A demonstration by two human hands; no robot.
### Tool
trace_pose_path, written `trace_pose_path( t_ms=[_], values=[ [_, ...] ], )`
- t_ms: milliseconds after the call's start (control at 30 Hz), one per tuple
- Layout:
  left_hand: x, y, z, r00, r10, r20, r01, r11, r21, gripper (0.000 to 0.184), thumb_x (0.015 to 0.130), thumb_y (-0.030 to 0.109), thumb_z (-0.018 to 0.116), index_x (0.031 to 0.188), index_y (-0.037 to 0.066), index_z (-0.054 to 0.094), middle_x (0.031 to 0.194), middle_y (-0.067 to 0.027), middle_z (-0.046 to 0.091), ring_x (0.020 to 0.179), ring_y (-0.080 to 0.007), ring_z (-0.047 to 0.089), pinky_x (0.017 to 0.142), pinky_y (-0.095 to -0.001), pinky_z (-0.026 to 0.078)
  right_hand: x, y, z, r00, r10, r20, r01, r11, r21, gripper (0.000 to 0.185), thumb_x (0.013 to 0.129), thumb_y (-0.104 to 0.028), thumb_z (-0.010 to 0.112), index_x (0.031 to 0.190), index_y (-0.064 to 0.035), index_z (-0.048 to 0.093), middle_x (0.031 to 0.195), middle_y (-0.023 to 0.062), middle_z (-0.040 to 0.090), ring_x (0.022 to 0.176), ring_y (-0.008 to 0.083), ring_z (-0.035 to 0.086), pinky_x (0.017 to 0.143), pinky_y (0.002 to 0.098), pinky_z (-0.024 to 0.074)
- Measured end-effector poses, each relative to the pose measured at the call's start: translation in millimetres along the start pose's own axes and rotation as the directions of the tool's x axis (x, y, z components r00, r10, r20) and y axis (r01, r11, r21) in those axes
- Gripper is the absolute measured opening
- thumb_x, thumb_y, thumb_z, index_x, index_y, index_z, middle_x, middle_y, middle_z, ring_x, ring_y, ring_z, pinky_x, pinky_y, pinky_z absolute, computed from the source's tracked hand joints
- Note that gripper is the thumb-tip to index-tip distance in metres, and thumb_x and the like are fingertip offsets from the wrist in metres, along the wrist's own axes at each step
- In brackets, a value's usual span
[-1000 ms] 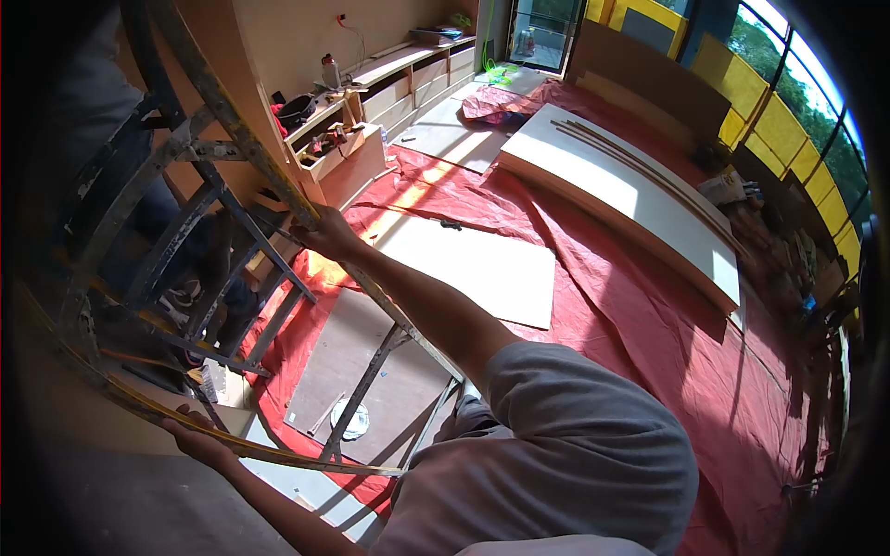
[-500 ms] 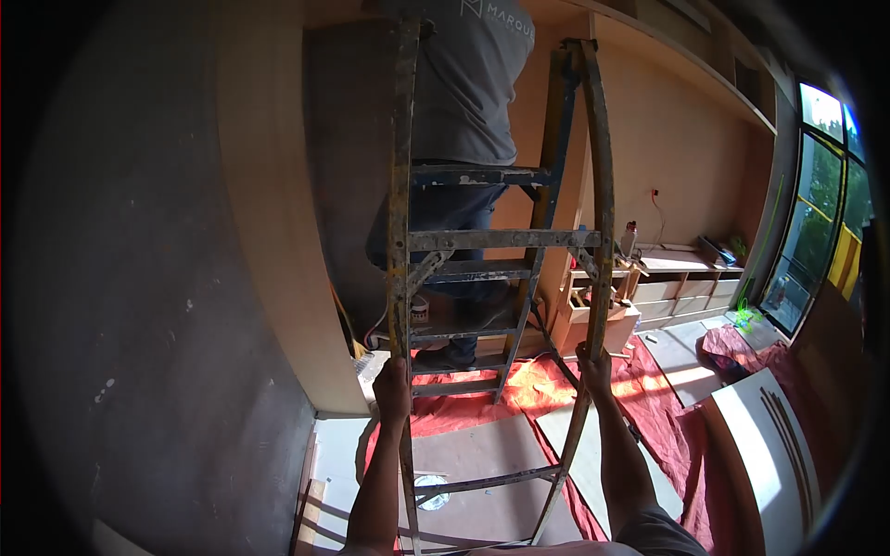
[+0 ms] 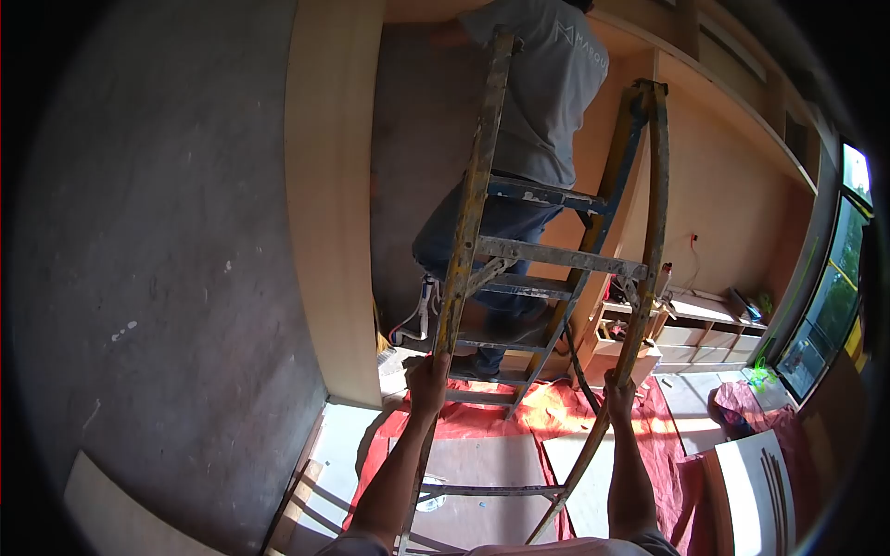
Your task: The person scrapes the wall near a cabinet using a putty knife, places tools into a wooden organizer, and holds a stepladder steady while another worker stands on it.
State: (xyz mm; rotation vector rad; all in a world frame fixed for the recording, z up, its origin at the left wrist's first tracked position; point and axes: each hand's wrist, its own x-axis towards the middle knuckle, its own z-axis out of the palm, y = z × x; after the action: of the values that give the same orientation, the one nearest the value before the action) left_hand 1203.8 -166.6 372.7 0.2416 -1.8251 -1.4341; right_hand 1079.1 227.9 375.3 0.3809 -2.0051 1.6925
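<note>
A paint-spattered stepladder [image 3: 561, 252] stands right in front of me, with its rear rails and braces facing my side. My left hand [image 3: 427, 384] is wrapped around its left rail, below the middle crossbar. Around the right rail, at about the same height, my right hand [image 3: 619, 397] is closed. A person [image 3: 547, 102] in a grey T-shirt and jeans stands on the far side of the ladder, one shoe on a low step. That person's left arm reaches toward the wall panel, and the hand is hidden.
Red sheeting [image 3: 656, 426] and pale boards cover the floor. White panels [image 3: 756, 486] lean at the lower right. A dark wall [image 3: 204, 250] rises close on the left. Low shelving [image 3: 714, 310] with tools and bottles lines the back, near a window [image 3: 825, 296].
The view has turned, so the ladder and both my hands appear further right and the ladder looks tilted. The person's head edge and outstretched arm now show. My grip on both rails stays.
</note>
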Motion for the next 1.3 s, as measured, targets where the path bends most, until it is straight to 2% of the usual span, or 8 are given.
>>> trace_pose_path(
  t_ms=[100, 200, 400, 500, 700, 833, 1000, 1300],
  values=[
    [1, 0, -1, 1.000, 0.031, 0.002, -0.031, 0.999, 0.041, 0.051, 0.094, 0.043, 0.049, 0.068, 0.000, 0.054, 0.055, -0.0094, 0.050, 0.052, -0.0193, 0.048, 0.053, -0.0371, 0.037, -1, -2, -1, 1.000, -0.007, -0.002, 0.007, 1.000, -0.022, 0.018, 0.086, -0.020, 0.063, 0.087, -0.0022, 0.060, 0.061, 0.0006, 0.054, 0.051, 0.0084, 0.051, 0.046, 0.0248, 0.0399],
    [-1, 5, -1, 1.000, 0.009, -0.003, -0.010, 1.000, -0.016, 0.050, 0.094, 0.043, 0.050, 0.069, 0.000, 0.055, 0.056, -0.0096, 0.051, 0.052, -0.0192, 0.048, 0.053, -0.0366, 0.037, 2, 3, -1, 1.000, -0.011, 0.002, 0.011, 1.000, -0.013, 0.017, 0.086, -0.019, 0.063, 0.088, -0.0021, 0.060, 0.061, 0.0009, 0.054, 0.051, 0.0087, 0.051, 0.046, 0.0251, 0.0402],
    [-3, 11, -1, 1.000, -0.006, -0.022, 0.007, 1.000, 0.019, 0.049, 0.093, 0.042, 0.051, 0.070, 0.000, 0.055, 0.055, -0.0075, 0.048, 0.053, -0.0155, 0.046, 0.052, -0.0356, 0.036, 0, 1, -1, 1.000, 0.008, 0.000, -0.008, 1.000, -0.003, 0.014, 0.085, -0.015, 0.061, 0.088, -0.0020, 0.061, 0.062, 0.0008, 0.053, 0.051, 0.0081, 0.050, 0.047, 0.0244, 0.0393],
    [-3, 11, -1, 1.000, 0.013, -0.014, -0.013, 0.999, -0.049, 0.050, 0.093, 0.043, 0.051, 0.069, 0.000, 0.054, 0.054, -0.0080, 0.048, 0.052, -0.0164, 0.046, 0.051, -0.0368, 0.036, 2, 7, -1, 1.000, 0.005, 0.011, -0.006, 1.000, 0.017, 0.013, 0.085, -0.015, 0.060, 0.088, -0.0021, 0.061, 0.062, 0.0005, 0.053, 0.051, 0.0079, 0.050, 0.047, 0.0240, 0.0387],
    [-2, 8, -1, 1.000, -0.026, 0.016, 0.027, 0.998, -0.056, 0.051, 0.093, 0.044, 0.050, 0.068, 0.000, 0.052, 0.053, -0.0083, 0.047, 0.051, -0.0180, 0.048, 0.050, -0.0375, 0.036, 2, 9, -1, 1.000, -0.021, 0.012, 0.021, 1.000, 0.013, 0.017, 0.088, -0.021, 0.061, 0.085, -0.0045, 0.058, 0.059, -0.0020, 0.049, 0.049, 0.0067, 0.047, 0.046, 0.0228, 0.0371],
    [-2, 8, 0, 1.000, -0.012, -0.006, 0.011, 0.998, -0.063, 0.051, 0.094, 0.044, 0.049, 0.067, 0.000, 0.052, 0.052, -0.0079, 0.046, 0.050, -0.0181, 0.048, 0.050, -0.0371, 0.036, 2, 11, -3, 1.000, -0.006, 0.005, 0.006, 1.000, -0.010, 0.017, 0.087, -0.020, 0.062, 0.088, -0.0030, 0.061, 0.062, -0.0002, 0.053, 0.051, 0.0077, 0.049, 0.046, 0.0240, 0.0380],
    [-3, 12, -1, 1.000, -0.018, -0.002, 0.018, 0.995, -0.096, 0.049, 0.094, 0.041, 0.051, 0.066, 0.002, 0.051, 0.051, -0.0039, 0.045, 0.049, -0.0118, 0.044, 0.047, -0.0340, 0.034, 3, 12, -2, 1.000, 0.018, 0.002, -0.018, 1.000, 0.004, 0.018, 0.087, -0.021, 0.063, 0.088, -0.0029, 0.061, 0.063, 0.0000, 0.053, 0.051, 0.0079, 0.050, 0.046, 0.0245, 0.0383],
    [-6, 18, -2, 0.999, -0.027, -0.024, 0.025, 0.996, -0.089, 0.050, 0.093, 0.044, 0.052, 0.069, 0.000, 0.053, 0.053, -0.0052, 0.045, 0.051, -0.0124, 0.041, 0.048, -0.0344, 0.033, 0, 0, -1, 0.998, 0.063, 0.002, -0.063, 0.998, -0.004, 0.018, 0.086, -0.021, 0.063, 0.087, -0.0034, 0.061, 0.060, 0.0001, 0.051, 0.050, 0.0081, 0.049, 0.045, 0.0239, 0.0377]
  ],
)
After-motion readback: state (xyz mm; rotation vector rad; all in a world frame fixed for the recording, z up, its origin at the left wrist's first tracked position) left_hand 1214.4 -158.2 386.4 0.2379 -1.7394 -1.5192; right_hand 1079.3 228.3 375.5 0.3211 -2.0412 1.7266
